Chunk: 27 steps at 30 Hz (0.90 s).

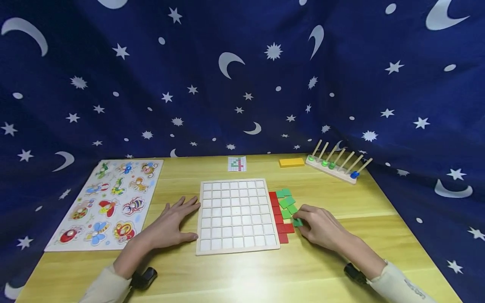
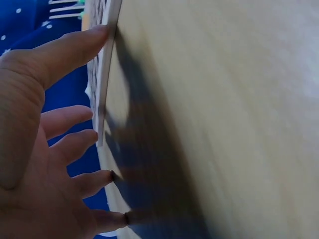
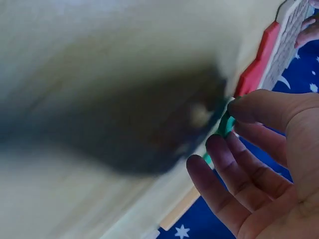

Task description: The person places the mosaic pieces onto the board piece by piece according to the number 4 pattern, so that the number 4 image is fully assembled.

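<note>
- Green tile (image 1: pixel 297 222) is pinched between the thumb and fingertips of the right hand (image 1: pixel 320 225); whether it is fully lifted cannot be told.
- Loose green tiles (image 1: pixel 287 203) are spread just beyond the right fingertips, some set at angles and touching.
- Red tiles (image 1: pixel 278 210) are lined up to the left of the right hand, along the grid board's near side.
- White grid board (image 1: pixel 238 219) is laid between both hands; its left edge is touched by the thumb of the left hand (image 1: pixel 172 225), whose fingers are held spread.
- Insect picture board (image 1: pixel 75 247) is placed to the left of the left hand.
- Yellow block (image 1: pixel 291 163) is set well ahead of the right hand.
- Peg stand (image 1: pixel 331 168), with green and blue rings, is seen ahead and slightly right of that hand.
- Pattern card (image 1: pixel 237 164), marked in green and red, is laid ahead, between both hands.
- Dark blue cloth (image 1: pixel 212 38) is hung farthest off.
</note>
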{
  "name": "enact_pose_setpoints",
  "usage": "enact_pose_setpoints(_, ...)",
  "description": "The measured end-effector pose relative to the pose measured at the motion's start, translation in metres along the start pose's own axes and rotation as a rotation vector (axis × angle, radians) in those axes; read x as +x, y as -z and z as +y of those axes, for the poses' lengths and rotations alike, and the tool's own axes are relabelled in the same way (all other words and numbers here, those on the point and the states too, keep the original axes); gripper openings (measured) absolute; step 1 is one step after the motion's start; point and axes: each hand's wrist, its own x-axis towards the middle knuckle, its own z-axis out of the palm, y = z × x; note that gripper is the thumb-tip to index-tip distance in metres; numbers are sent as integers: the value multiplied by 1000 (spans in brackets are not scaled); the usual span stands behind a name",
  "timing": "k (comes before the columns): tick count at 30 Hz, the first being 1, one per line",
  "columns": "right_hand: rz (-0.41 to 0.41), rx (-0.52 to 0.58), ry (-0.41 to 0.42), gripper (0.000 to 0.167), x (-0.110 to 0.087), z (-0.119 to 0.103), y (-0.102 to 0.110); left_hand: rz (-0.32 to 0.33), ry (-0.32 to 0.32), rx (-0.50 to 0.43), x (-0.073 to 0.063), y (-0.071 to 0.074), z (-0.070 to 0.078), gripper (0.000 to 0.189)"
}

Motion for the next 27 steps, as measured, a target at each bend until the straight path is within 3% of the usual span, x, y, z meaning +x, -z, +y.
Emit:
enact_pose_setpoints(5, 67, 8, -2, 25, 1, 0, 9, -14, -9, -18, 5, -3, 5, 91)
enact_pose_setpoints(11, 96, 58, 8, 25, 21, -4, 3, -63, 16, -7, 8, 0, 5, 96)
enact_pose_setpoints(18, 72, 94, -8, 24, 52, -12, -5, -73, 38, -32, 8, 0, 1, 96)
enact_pose_setpoints(27, 33, 118, -18, 24, 98, -20, -16, -64, 16, -48, 8, 0, 0, 96)
